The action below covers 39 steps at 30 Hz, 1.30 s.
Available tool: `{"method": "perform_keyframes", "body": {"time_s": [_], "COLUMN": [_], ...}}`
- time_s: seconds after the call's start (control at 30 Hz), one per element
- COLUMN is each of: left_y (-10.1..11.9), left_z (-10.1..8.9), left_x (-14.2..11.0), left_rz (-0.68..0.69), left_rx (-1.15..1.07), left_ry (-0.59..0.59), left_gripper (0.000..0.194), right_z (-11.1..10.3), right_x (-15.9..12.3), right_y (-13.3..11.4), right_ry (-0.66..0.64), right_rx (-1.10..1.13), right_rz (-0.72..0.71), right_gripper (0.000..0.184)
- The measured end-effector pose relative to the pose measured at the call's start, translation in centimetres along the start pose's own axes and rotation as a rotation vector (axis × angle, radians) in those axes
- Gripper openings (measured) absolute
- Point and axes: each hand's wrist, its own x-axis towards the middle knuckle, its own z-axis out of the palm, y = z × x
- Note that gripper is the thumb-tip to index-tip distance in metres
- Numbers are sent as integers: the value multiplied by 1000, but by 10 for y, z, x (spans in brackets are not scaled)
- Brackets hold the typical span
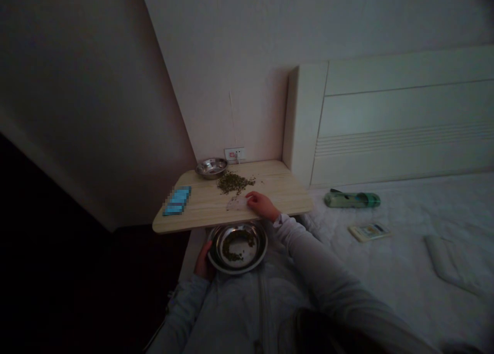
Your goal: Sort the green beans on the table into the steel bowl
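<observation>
Left hand [204, 261]: wrapped around the left rim of the steel mixing bowl [263, 246], below the table's near edge.
Right hand [263, 206]: on the table, near the right corner, its fingertips on the white paper sheet [237, 203]. Pinch or flat contact: cannot be determined.
Hand state: 2 hands apart, with the bowl's rim and the table's near edge between them.
Paper sheet: thin, pale, irregular in outline, lying flat. Long axis runs roughly parallel to the near edge, with the free end pointing left.
Green grain pile [234, 183]: small, dry, loose grains, heaped at the table's centre, just behind the paper sheet, with strays toward the right.
Bowl contents: a scattered layer of matching green grains [233, 251].
Table [204, 212]: light wood-grain board with rounded corners.
Rear edge: small polished steel bowl [211, 167] beside a wall socket [234, 155].
Left corner: blue flat item [177, 200], obscured by pixelation; no writing is legible.
Bed, right of the table: green zippered pouch [352, 199], printed card [369, 232], and folded white cloth [447, 264], all on a white quilted mattress [405, 292], in front of a cream panelled headboard [401, 112].
</observation>
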Motion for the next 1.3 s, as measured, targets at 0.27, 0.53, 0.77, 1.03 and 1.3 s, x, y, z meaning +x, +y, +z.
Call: {"method": "perform_keyframes", "body": {"time_s": [0.27, 0.53, 0.77, 1.03, 1.3], "left_y": [0, 0, -2, 2, 1], "left_z": [-1, -1, -5, 2, 1], "left_x": [3, 4, 7, 1, 0], "left_rz": [18, 22, -30, -11, -5], "left_rx": [4, -6, -29, -42, -50], "left_ry": [31, 9, -19, -3, -34], "left_gripper": [20, 19, 20, 21, 21], "right_z": [0, 1, -1, -2, -1], "right_x": [-2, 0, -2, -3, -2], "right_y": [-2, -1, -3, -4, -3], "right_ry": [-12, -19, -28, -41, -23], "right_rx": [-3, -27, -6, -3, -33], "right_rz": [-18, -16, -20, -16, -28], "right_gripper": [25, 25, 26, 26, 25]}}
